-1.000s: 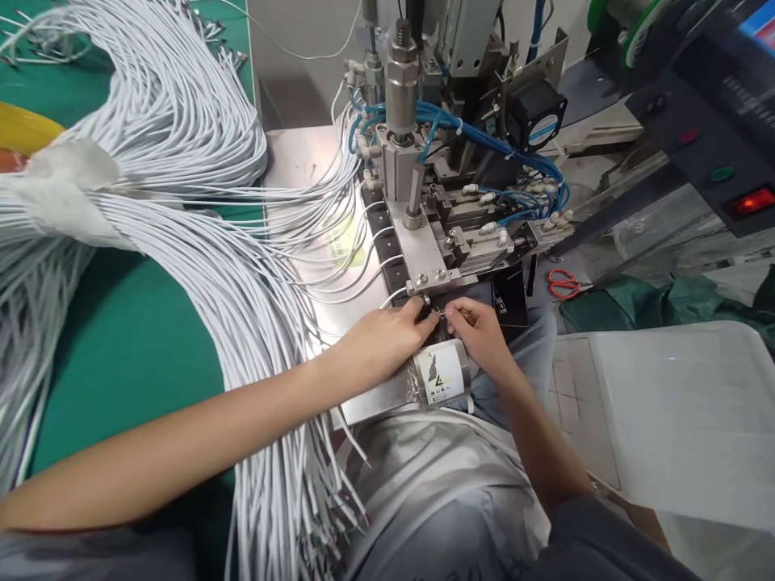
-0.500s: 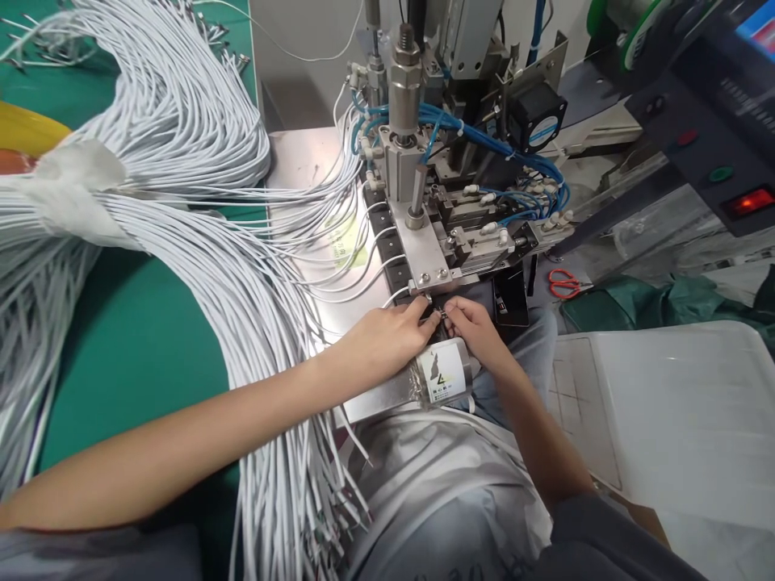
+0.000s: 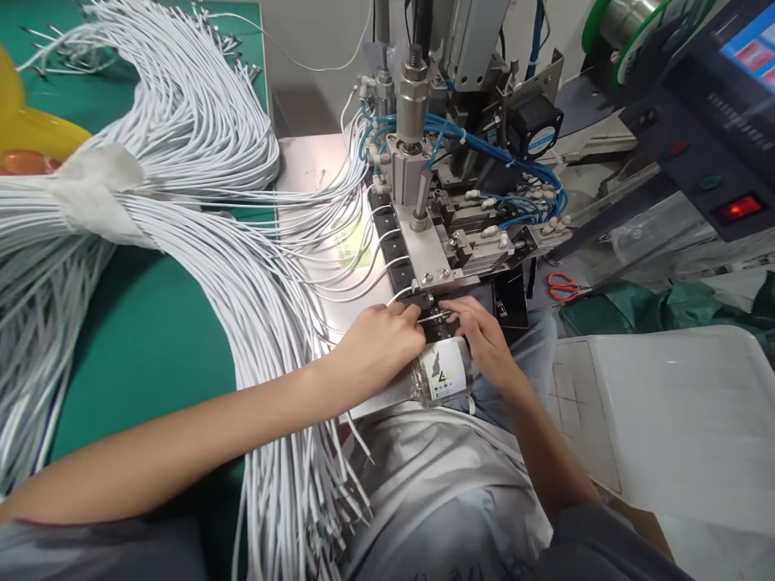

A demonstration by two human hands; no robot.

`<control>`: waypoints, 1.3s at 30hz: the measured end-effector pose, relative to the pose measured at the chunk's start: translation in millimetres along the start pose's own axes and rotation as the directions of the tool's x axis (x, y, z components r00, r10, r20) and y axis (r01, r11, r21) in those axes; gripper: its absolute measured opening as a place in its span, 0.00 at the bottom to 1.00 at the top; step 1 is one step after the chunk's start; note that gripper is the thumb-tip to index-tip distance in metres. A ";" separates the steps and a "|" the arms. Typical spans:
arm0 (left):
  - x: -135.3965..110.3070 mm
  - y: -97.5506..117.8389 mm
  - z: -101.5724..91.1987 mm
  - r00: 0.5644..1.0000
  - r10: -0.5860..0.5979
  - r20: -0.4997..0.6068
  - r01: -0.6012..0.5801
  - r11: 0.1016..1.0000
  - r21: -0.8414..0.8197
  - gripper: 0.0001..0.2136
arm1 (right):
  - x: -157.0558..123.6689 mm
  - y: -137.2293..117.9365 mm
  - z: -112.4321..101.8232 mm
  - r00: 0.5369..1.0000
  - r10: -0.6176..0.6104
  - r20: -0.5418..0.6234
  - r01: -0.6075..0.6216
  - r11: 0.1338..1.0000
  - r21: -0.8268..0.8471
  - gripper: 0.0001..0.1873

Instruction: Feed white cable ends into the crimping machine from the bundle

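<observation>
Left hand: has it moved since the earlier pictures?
Yes: the left hand has drawn back slightly toward picture left, judged against the machine's bolted metal plate.

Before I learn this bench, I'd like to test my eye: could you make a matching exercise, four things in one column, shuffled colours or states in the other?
Things:
1. cables
2. scissors
3. spool
4. switch

Looks:
A. glowing red
B. white, bundled
C. green-rimmed
D. red-handled

Pairs: 1-B, 2-D, 3-C, 4-A
</observation>
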State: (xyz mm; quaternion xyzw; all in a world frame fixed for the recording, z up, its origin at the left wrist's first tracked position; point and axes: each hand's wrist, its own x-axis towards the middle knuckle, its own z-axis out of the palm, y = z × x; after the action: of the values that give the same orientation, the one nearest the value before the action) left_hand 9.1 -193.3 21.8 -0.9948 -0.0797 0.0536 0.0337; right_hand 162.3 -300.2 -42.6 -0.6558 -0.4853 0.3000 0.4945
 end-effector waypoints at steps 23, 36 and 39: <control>-1.2 1.6 -1.4 1.000 -0.028 0.011 0.028 1.000 -0.014 0.04 | 17.2 12.5 9.8 0.964 0.266 0.001 -0.262 0.950 0.171 0.13; -2.3 0.6 0.6 0.999 -0.030 -0.022 0.029 0.999 -0.043 0.05 | -14.5 -14.5 5.3 0.999 0.001 -0.035 -0.012 0.956 -0.292 0.18; -2.3 1.0 -0.7 0.999 -0.029 -0.016 0.028 0.999 -0.035 0.05 | -14.2 -19.5 4.3 0.998 -0.056 0.013 0.056 0.882 -0.469 0.18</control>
State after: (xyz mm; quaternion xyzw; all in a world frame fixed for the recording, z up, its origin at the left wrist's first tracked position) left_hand 7.0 -194.7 22.6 -0.9944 -0.0944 0.0436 0.0180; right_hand 146.9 -311.1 -26.9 -0.7417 -0.5618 0.1591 0.3301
